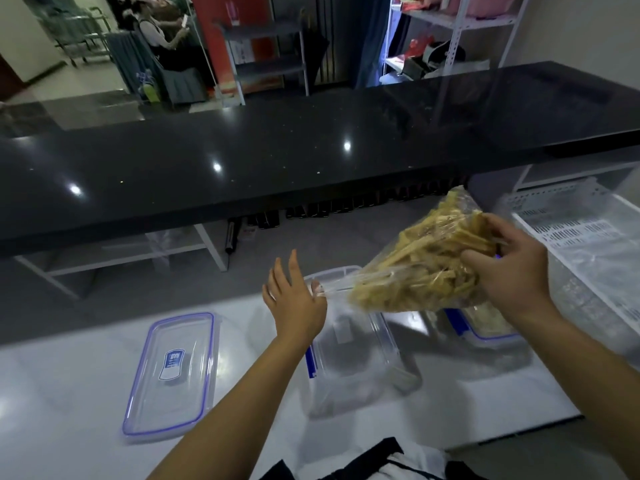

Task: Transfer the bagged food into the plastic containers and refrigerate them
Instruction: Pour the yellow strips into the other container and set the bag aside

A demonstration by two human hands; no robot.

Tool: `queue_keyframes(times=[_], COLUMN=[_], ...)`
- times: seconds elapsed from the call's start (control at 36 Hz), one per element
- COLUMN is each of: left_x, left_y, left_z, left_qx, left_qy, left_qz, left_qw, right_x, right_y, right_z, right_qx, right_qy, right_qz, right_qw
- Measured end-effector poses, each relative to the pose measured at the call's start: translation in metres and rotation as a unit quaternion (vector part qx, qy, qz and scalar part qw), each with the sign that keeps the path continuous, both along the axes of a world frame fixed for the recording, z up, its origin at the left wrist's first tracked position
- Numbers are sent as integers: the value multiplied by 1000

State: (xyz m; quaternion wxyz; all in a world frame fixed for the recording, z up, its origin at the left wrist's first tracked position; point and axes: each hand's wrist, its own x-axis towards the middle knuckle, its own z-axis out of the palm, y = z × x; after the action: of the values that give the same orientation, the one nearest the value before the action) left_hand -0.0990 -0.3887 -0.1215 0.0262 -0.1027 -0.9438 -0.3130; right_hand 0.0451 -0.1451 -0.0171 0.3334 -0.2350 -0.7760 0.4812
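Right hand (512, 271) gripping tilted bag of yellow strips (426, 265) above open container (353, 344); left hand (294, 299) pinching bag's mouth.

A white, glossy bench (86, 386) is seen in the foreground. A clear lid with a blue rim (172, 375) is laid flat on it at the left, a blue label at its middle. An open clear plastic container (349, 344) is set near the middle, with a few pale strips at its right end. A second container with blue trim (485, 329) is placed to the right, partly hidden. A white perforated tray (585, 237) is seen at the far right; what it rests on cannot be told.
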Motion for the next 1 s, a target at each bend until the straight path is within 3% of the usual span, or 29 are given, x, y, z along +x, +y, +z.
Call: queue_keyframes(times=[0.08,0.22,0.33,0.69,1.0], left_x=[0,-5,-3,-2,5], left_y=[5,-2,3,0,-3], left_z=[1,-5,-6,-10,1], left_qx=[3,-11,-16,-13,13], left_qy=[25,-27,12,-40,-7], left_qz=[-7,25,-15,1,-35], left_qw=[1000,999,1000,999,999], right_x=[-4,-6,-9,-13,-14], right_y=[-4,-5,-6,-6,-11], right_z=[-2,1,5,15,20], right_qx=[1,1,26,27,27], right_qy=[9,13,11,40,53], right_qz=[-5,13,22,38,24], right_qw=[1000,1000,999,998,998])
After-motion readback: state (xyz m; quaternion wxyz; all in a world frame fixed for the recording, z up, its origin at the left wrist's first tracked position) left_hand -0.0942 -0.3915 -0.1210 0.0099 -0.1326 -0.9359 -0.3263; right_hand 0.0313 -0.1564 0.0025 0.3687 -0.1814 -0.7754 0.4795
